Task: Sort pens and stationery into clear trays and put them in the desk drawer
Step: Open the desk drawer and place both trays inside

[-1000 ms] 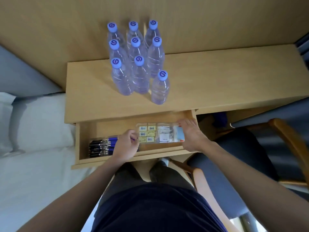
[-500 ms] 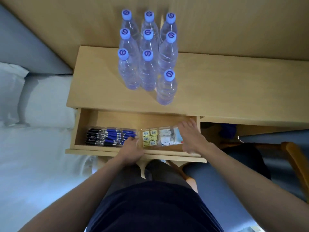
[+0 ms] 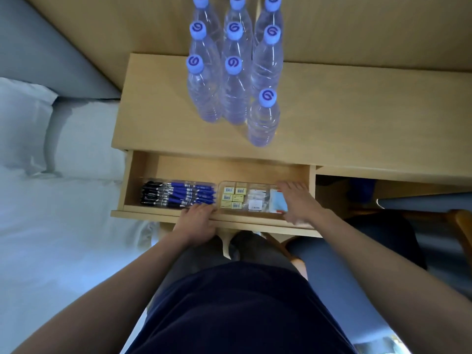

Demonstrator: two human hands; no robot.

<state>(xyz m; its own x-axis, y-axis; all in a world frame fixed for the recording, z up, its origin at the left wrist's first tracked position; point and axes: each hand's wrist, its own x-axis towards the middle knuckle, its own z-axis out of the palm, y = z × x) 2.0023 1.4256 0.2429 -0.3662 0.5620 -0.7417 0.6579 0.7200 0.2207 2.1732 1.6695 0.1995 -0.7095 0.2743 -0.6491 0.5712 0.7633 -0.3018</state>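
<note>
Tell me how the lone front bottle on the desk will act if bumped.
The front bottle is tall and narrow, so it would probably tip easily. Once down, its round body would likely roll across the desk. It seems full, so fairly heavy.

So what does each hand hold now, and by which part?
Left hand grips the drawer by its front edge. Right hand lies over the right end of the stationery tray; a grip cannot be told.

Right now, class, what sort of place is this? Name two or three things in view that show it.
Most likely a bedroom, perhaps a hotel or dormitory room: a bed with white bedding and a pillow sits right beside a wooden desk, and capped water bottles stand grouped on it.
</note>
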